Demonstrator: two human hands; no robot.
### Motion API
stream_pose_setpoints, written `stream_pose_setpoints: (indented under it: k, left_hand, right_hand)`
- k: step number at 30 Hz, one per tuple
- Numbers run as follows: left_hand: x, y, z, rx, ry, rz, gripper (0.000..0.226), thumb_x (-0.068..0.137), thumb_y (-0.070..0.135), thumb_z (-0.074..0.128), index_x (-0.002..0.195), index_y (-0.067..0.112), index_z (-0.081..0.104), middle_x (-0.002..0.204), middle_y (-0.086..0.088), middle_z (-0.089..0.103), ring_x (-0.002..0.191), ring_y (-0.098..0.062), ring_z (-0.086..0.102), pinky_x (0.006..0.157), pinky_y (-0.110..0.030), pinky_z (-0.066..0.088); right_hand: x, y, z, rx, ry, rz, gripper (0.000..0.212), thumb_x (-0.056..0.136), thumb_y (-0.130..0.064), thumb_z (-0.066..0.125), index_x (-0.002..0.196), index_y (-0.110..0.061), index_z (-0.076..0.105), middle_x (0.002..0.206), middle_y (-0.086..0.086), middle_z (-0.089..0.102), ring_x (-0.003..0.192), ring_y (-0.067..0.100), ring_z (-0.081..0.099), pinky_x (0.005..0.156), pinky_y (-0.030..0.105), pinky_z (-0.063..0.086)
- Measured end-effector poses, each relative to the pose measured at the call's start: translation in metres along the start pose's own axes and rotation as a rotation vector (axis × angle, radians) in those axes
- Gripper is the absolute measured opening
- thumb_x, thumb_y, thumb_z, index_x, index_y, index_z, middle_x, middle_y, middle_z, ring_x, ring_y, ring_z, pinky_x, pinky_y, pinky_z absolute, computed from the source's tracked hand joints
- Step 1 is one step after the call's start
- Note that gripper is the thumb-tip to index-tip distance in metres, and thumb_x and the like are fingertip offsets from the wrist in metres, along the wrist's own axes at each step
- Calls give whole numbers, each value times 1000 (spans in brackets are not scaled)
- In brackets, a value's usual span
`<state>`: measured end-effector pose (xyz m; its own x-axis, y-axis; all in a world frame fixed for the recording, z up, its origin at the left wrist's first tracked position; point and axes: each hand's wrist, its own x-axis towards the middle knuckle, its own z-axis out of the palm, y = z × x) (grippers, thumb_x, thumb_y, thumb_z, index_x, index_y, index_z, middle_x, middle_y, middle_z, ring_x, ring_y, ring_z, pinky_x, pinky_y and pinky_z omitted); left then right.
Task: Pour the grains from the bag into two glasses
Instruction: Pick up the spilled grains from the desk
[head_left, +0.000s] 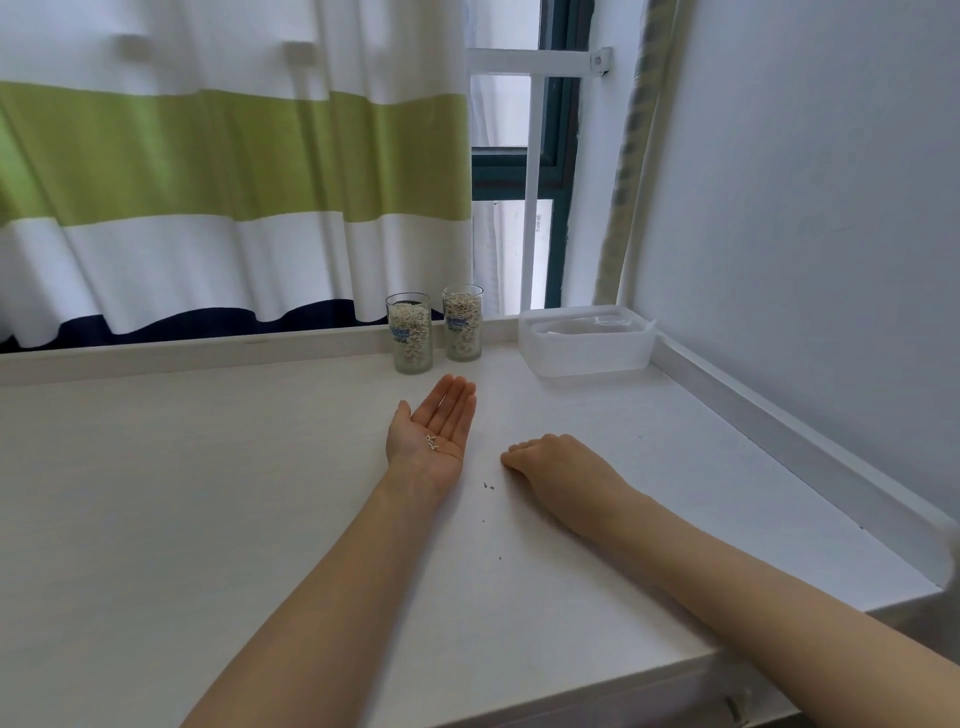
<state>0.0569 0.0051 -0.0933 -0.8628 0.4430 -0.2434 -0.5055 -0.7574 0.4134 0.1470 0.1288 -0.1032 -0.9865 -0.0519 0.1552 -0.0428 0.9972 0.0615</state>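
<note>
Two clear glasses stand side by side at the back of the white table (208, 493), the left glass (409, 332) and the right glass (462, 322), both filled with pale grains. My left hand (436, 426) lies palm up just in front of them, fingers straight, with a few loose grains (431, 442) on the palm. My right hand (550, 460) rests palm down on the table to the right, its fingers curled with the tips touching the surface. A crumpled clear bag (592, 323) lies inside the white tub.
A white plastic tub (587, 353) sits in the back right corner against the raised table rim. Tiny dark specks (488, 486) dot the table between my hands. A striped curtain (234, 156) and window are behind, a wall at the right.
</note>
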Motion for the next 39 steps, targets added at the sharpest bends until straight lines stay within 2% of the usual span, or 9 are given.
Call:
stream_pose_setpoints:
  k: [3,12,19,24,26,28,31,35,39]
  left_hand:
    - [0,-1,0,17,1,6,62,104,37,20,91,-6,63,73,-19,72,88,-29,64,89,-39,48]
    - [-3,0,1,29,16,8,62,104,38,20,91,-6,63,73,-18,72,88,-29,64,91,-38,49]
    - [-7,0,5,8,29,-41,61,104,36,20,92,-7,62,72,-20,72,110,-31,59,90,-39,48]
    - [-14,-2,13,-20,31,-153,56,104,32,20,103,-8,60,85,-22,70,121,-27,54,93,-36,44]
    - [-16,-3,14,-32,60,-170,52,105,30,21,110,-8,56,92,-21,68,112,-27,60,90,-34,46]
    - [-18,-2,15,-55,53,-177,51,105,30,21,107,-7,57,73,-20,69,87,-25,64,78,-31,50]
    - [-19,-1,13,-94,48,-184,53,105,30,20,95,-7,57,61,-19,67,71,-23,60,76,-27,49]
    - [-18,-1,14,-137,68,-173,48,105,23,26,75,-2,54,46,-12,61,41,-19,61,38,-21,49]
    - [-18,-2,12,-141,50,-170,49,105,27,23,81,-2,56,50,-13,64,44,-20,63,40,-21,51]
  right_hand:
    - [5,-5,-7,-45,-4,2,23,87,6,36,90,-3,57,100,17,62,86,31,56,74,36,42]
    - [7,-7,-5,-7,65,-38,24,87,6,38,93,0,61,98,15,61,93,31,55,71,32,35]
    - [20,4,-24,392,180,93,24,80,5,55,90,-6,75,92,9,72,83,18,65,81,23,52]
    - [40,-11,-62,677,296,84,19,73,4,63,80,-7,76,66,-5,66,54,-5,57,55,3,42]
    - [47,-20,-70,696,210,51,20,72,4,64,82,-8,77,72,-1,71,56,-5,58,53,5,44]
    - [51,-24,-72,660,107,16,21,72,5,65,83,-9,77,78,4,74,61,0,62,56,12,51]
    - [54,-26,-71,620,55,-21,22,73,5,65,84,-9,78,81,7,74,79,17,70,76,31,58]
    - [56,-28,-67,572,92,-60,24,79,5,59,87,-8,77,86,7,74,82,17,69,82,31,56]
    - [54,-27,-62,648,158,-34,17,74,5,65,82,-7,75,80,7,74,75,13,70,78,28,58]
